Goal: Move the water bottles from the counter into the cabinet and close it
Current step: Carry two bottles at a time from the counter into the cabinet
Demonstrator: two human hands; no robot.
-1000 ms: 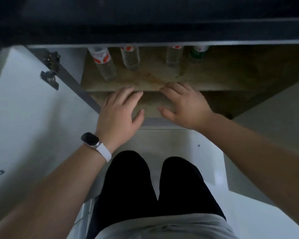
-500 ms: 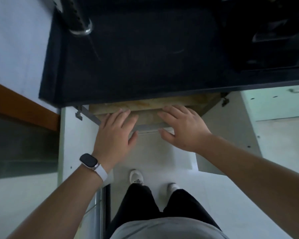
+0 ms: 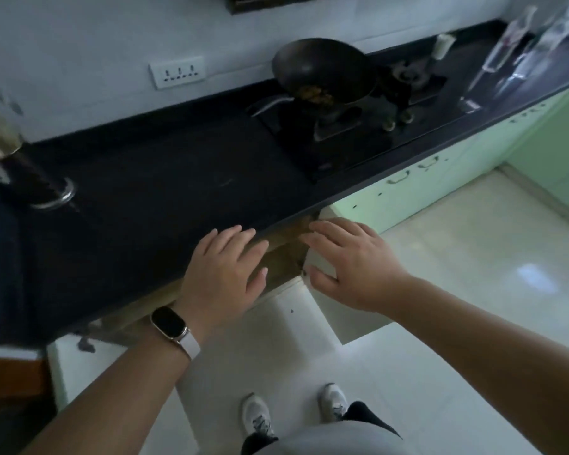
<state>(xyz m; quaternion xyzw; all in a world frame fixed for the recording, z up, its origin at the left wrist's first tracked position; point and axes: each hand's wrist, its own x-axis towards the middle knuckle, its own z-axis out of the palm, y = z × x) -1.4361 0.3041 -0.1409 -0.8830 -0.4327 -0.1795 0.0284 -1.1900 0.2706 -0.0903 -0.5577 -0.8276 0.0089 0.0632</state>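
Note:
My left hand [image 3: 224,274] hangs flat, fingers straight, over the front edge of the black counter [image 3: 145,198] and holds nothing. To its right my right hand [image 3: 352,261] is spread the same way, empty, in front of the open cabinet [image 3: 286,254], whose brown inside shows between the two hands. The cabinet's white left door [image 3: 79,382] and right door [image 3: 352,323] stand swung out. Two blurred clear bottles [image 3: 506,44] stand at the counter's far right end. The bottles inside the cabinet are hidden under the counter.
A dark wok [image 3: 322,73] sits on the stove [image 3: 342,133] at the counter's middle right. A wall socket [image 3: 177,72] is behind. A dark handle with a metal ring [image 3: 53,192] lies at left. Pale green cabinets [image 3: 408,192] continue to the right. My shoes [image 3: 257,418] stand on white floor.
The view rose from the cabinet's inside, with several bottles on its shelf, to the counter top. Both hands came up with it, still flat and empty, and the bottles dropped out of sight.

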